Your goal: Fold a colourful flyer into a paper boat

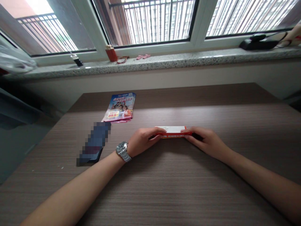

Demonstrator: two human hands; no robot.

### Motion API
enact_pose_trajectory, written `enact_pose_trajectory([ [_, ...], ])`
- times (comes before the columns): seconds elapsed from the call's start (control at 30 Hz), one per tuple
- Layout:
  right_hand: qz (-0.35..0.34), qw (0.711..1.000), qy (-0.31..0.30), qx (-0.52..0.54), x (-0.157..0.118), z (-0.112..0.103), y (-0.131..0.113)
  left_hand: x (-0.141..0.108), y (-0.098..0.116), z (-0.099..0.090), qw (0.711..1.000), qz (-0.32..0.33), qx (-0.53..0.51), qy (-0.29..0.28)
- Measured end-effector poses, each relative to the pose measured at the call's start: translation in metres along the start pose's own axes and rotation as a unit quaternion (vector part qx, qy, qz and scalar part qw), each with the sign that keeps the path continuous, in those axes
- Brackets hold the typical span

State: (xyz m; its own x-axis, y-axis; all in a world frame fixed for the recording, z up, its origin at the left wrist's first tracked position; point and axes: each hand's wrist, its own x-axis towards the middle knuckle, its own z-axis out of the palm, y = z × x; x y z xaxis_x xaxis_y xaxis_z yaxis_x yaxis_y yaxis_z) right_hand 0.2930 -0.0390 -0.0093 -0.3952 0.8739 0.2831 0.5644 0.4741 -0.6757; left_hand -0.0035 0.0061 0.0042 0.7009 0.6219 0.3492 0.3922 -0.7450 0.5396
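Folded red-and-white leaflet [173,129]: it lies crosswise near the middle of the table [174,188], between the two hands, printed red edge toward the person. The left hand [140,142] pinches its left end, fingers over the white face and thumb at the near edge; the right hand [209,140] pinches the right end likewise. Whether it rests on the wood or sits slightly raised, I cannot tell. Even pressure at both ends should keep the fold straight; a light, level grip would avoid buckling the middle, and squared edges make a cleaner crease. Outward on the left, a watch [123,151] circles the wrist, and a dark flat object [98,138] lies near that forearm, so the left elbow is best kept from swinging outward. Beyond it sits a stack of leaflets [120,107]. The right side and near edge offer wider room for moving.
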Motion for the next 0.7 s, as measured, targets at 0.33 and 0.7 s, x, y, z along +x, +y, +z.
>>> enact_pose_trajectory([
  [0.33, -0.132, 0.985, -0.006, -0.108, -0.003, 0.007, 0.0, 0.003, 0.002, 0.004, 0.988, 0.072, 0.134, -0.007],
  [0.7, -0.202, 0.958, 0.005, -0.203, -0.002, 0.012, -0.019, 0.003, 0.017, 0.009, 0.972, 0.099, 0.211, -0.043],
])
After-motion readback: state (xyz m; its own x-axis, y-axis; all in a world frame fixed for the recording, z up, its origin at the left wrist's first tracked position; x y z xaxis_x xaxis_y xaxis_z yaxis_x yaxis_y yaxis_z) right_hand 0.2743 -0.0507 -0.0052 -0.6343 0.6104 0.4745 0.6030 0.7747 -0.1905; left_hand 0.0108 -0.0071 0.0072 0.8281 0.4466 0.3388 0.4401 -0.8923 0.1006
